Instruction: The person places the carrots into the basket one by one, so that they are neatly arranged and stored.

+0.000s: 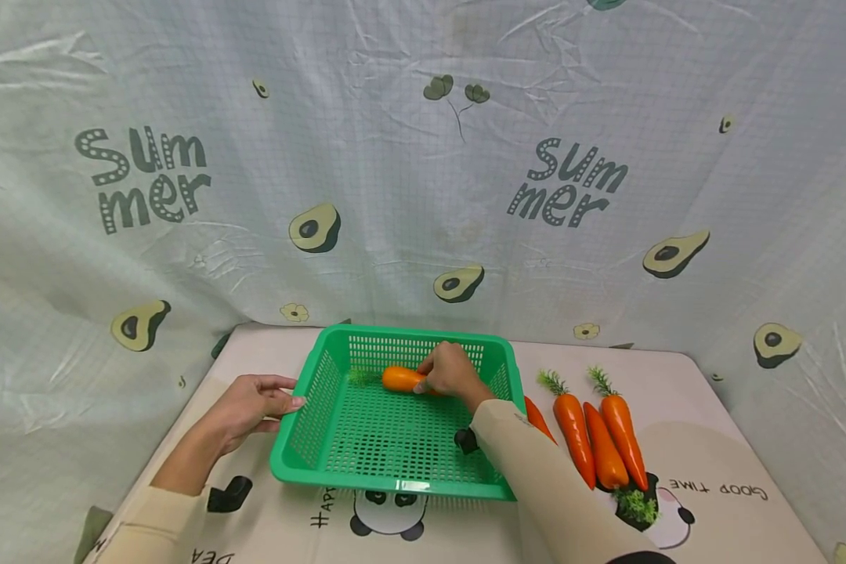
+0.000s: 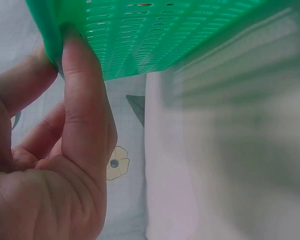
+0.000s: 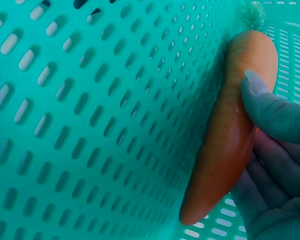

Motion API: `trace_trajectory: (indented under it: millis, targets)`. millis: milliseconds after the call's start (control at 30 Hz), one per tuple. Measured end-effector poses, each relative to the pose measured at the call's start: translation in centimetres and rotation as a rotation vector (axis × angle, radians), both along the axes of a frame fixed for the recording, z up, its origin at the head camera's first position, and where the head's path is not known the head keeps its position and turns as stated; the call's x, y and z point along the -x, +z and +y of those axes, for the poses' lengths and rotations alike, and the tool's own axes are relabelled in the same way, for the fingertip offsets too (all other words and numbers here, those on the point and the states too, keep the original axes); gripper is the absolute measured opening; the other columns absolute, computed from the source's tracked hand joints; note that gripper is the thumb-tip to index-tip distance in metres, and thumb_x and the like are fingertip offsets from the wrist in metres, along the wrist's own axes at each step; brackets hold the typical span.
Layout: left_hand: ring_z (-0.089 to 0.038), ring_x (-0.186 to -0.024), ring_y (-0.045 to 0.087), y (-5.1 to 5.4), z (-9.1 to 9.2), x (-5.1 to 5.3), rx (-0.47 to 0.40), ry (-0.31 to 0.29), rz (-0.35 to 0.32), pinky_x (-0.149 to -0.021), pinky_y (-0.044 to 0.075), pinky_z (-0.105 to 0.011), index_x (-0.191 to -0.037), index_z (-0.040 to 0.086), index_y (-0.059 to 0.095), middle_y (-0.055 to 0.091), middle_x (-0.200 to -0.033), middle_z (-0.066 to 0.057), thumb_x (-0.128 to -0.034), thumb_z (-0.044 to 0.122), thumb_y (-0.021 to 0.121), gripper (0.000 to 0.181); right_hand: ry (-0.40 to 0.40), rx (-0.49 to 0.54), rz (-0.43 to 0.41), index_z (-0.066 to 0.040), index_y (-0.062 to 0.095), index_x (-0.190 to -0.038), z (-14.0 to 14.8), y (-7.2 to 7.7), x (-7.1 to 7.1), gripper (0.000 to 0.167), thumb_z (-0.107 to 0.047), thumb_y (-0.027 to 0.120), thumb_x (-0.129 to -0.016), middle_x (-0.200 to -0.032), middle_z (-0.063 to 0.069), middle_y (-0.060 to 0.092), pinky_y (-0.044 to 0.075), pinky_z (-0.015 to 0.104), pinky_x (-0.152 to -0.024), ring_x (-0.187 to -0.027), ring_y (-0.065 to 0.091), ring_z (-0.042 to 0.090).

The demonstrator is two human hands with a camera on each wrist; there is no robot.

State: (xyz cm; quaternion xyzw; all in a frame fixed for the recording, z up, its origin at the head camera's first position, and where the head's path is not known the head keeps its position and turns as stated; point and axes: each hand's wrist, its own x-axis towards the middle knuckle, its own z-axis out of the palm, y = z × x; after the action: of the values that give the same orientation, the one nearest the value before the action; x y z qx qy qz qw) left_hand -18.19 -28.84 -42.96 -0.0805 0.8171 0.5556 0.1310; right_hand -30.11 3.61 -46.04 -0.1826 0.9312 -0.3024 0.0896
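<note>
A green plastic basket (image 1: pixel 395 489) with slotted walls stands on the table. My left hand (image 1: pixel 250 407) is at its left side; in the left wrist view, thumb and finger pinch the basket's rim (image 2: pixel 47 35). My right hand (image 1: pixel 451 370) reaches inside and holds an orange carrot (image 1: pixel 399 379) near the far wall. In the right wrist view the thumb lies across the carrot (image 3: pixel 222 145), its pointed end low beside the slotted floor or wall. Its green leafy top (image 1: pixel 362 377) points left in the head view.
Right of the basket lie several more carrots (image 1: pixel 573 431), one partly hidden by the right sleeve (image 1: pixel 529 462). A leafy top (image 1: pixel 636 507) shows below them. The pale table (image 1: pixel 705 439) has printed pandas and lettering. A patterned curtain (image 1: pixel 395 157) hangs behind the table.
</note>
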Motion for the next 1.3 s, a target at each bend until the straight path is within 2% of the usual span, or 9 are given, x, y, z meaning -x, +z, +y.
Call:
trace_trajectory:
  millis: [300,500,833,1033,1300]
  targets:
    - [-0.01,-0.085,0.071,0.2,0.6,0.2,0.013,-0.005,0.0,-0.071,0.062,-0.03,-0.145,-0.008,0.052,0.076,-0.105,-0.004,-0.0992,0.02,0.073,0.058,-0.021,0.01,0.031,-0.006,0.083,-0.107,0.7,0.4,-0.4,0.029,-0.015,0.091,-0.081,-0.112,0.01,0.08,0.063,0.041,-0.086,-0.108,0.073,0.03]
    - [-0.01,-0.087,0.07,0.5,0.7,0.1,0.023,-0.015,0.001,-0.072,0.062,-0.03,-0.146,-0.009,0.051,0.075,-0.109,-0.006,-0.0989,0.021,0.074,0.06,-0.085,0.168,0.016,-0.002,0.083,-0.106,1.3,1.6,-0.8,0.022,-0.009,0.086,-0.085,-0.11,0.012,0.08,0.063,0.042,-0.085,-0.109,0.073,0.032]
    - [-0.01,-0.089,0.071,0.6,0.4,0.2,0.035,-0.032,0.009,-0.075,0.062,-0.03,-0.148,-0.009,0.049,0.075,-0.111,-0.007,-0.0997,0.022,0.073,0.062,-0.197,0.378,-0.056,-0.004,0.082,-0.108,4.1,4.6,-0.9,0.024,-0.015,0.085,-0.087,-0.118,0.014,0.078,0.059,0.05,-0.096,-0.12,0.068,0.035]
    - [-0.01,-0.095,0.07,0.7,0.1,0.1,0.062,-0.057,0.01,-0.079,0.061,-0.031,-0.149,-0.009,0.048,0.074,-0.119,-0.009,-0.1002,0.025,0.072,0.064,-0.223,0.429,-0.084,-0.004,0.081,-0.112,6.2,5.7,-1.3,0.025,-0.014,0.084,-0.088,-0.122,0.015,0.076,0.058,0.049,-0.098,-0.119,0.067,0.034]
    - [-0.01,-0.096,0.07,0.6,-0.2,-0.1,0.062,-0.066,-0.003,-0.08,0.062,-0.032,-0.151,-0.01,0.045,0.074,-0.118,-0.009,-0.1005,0.027,0.072,0.067,-0.255,0.451,-0.083,-0.002,0.079,-0.116,8.8,6.3,-1.5,0.027,-0.014,0.081,-0.091,-0.123,0.015,0.076,0.056,0.051,-0.103,-0.123,0.065,0.035]
